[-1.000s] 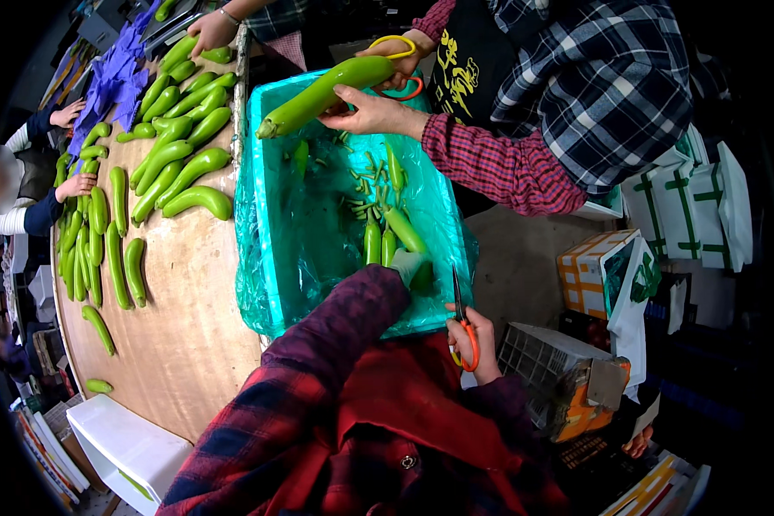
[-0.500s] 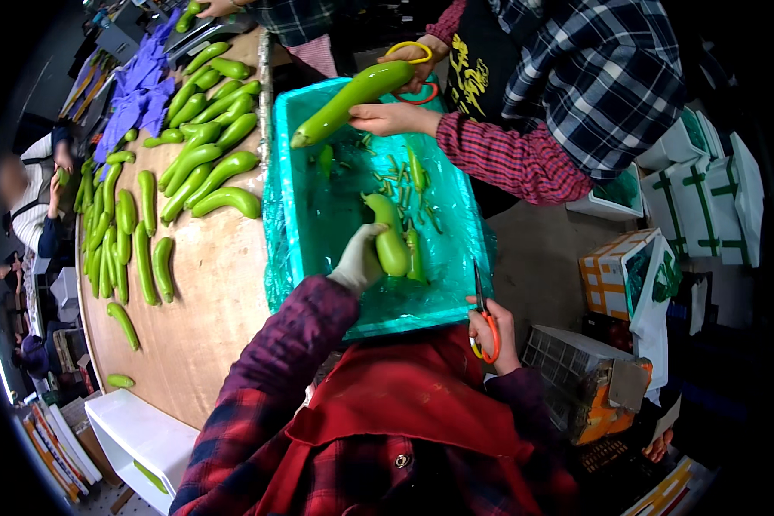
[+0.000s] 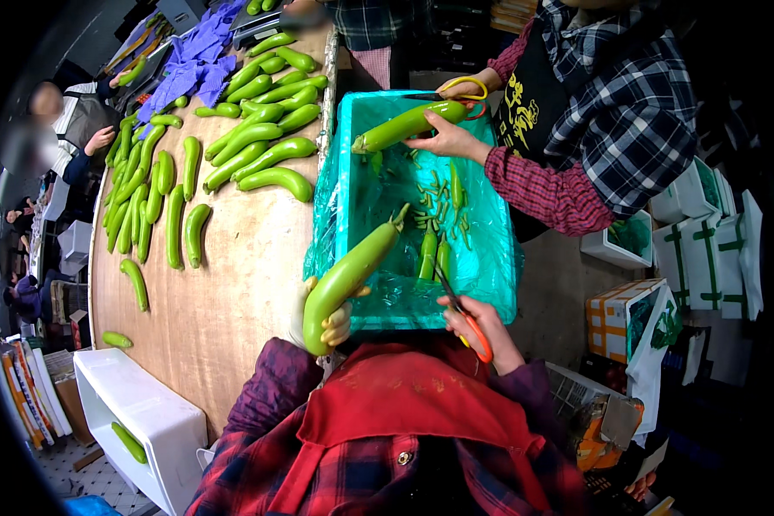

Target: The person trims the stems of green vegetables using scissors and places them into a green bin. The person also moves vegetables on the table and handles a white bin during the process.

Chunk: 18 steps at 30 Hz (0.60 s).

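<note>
My gloved left hand [image 3: 339,325] is wrapped round the thick lower end of a long green eggplant [image 3: 346,273]. The eggplant slants over the near left corner of a box lined with teal plastic [image 3: 346,185], its stem end up and to the right. In my right hand [image 3: 492,334], at the box's near edge, are scissors with orange handles [image 3: 477,337], their dark blades pointing up and left toward the box. Inside the box lie cut stem pieces [image 3: 434,202] and a few green eggplants [image 3: 428,254].
Across the box, a co-worker's hands [image 3: 456,129] hold another eggplant [image 3: 404,129] and yellow-and-red-handled scissors [image 3: 471,86]. Many eggplants cover the wooden table [image 3: 249,249] at left. A white foam box [image 3: 159,404] stands near left; more foam boxes [image 3: 688,258] at right.
My left hand has drawn the eggplant from over the box's middle toward me and left, tilting its stem end up. The whole view has shifted; the co-worker's eggplant is now more level.
</note>
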Available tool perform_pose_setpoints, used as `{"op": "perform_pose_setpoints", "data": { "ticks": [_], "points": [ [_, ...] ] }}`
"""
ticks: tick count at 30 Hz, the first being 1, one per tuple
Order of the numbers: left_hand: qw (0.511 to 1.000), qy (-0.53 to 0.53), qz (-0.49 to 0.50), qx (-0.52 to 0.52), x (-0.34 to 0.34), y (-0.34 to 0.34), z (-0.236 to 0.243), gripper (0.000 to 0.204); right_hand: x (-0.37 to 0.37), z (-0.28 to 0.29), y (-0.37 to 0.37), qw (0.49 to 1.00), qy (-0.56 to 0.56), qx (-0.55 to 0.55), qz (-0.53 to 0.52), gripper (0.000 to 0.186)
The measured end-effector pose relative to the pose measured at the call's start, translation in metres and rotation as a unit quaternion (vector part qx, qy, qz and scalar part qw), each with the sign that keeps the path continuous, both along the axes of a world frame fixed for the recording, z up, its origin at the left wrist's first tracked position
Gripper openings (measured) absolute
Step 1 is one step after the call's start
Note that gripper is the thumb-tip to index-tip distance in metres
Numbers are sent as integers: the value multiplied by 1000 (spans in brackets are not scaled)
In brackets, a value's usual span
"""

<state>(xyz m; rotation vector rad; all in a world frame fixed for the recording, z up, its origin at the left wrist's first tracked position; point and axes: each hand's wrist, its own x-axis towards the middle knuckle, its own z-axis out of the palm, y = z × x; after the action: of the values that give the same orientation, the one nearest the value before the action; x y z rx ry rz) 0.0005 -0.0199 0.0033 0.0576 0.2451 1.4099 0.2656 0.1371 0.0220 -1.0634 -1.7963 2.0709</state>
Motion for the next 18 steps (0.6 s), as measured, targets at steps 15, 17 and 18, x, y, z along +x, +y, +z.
{"op": "perform_pose_setpoints", "data": {
  "ticks": [15,17,18],
  "points": [
    [984,-116,-58,122,34,-38,-6,89,-27,20,-2,997,11,19,78,34],
    [987,-108,-60,106,30,-46,-16,88,-32,17,-6,997,7,21,80,33],
    [994,-77,-40,70,30,-54,-15,88,-35,16,-9,997,3,20,79,32]
  ]
}}
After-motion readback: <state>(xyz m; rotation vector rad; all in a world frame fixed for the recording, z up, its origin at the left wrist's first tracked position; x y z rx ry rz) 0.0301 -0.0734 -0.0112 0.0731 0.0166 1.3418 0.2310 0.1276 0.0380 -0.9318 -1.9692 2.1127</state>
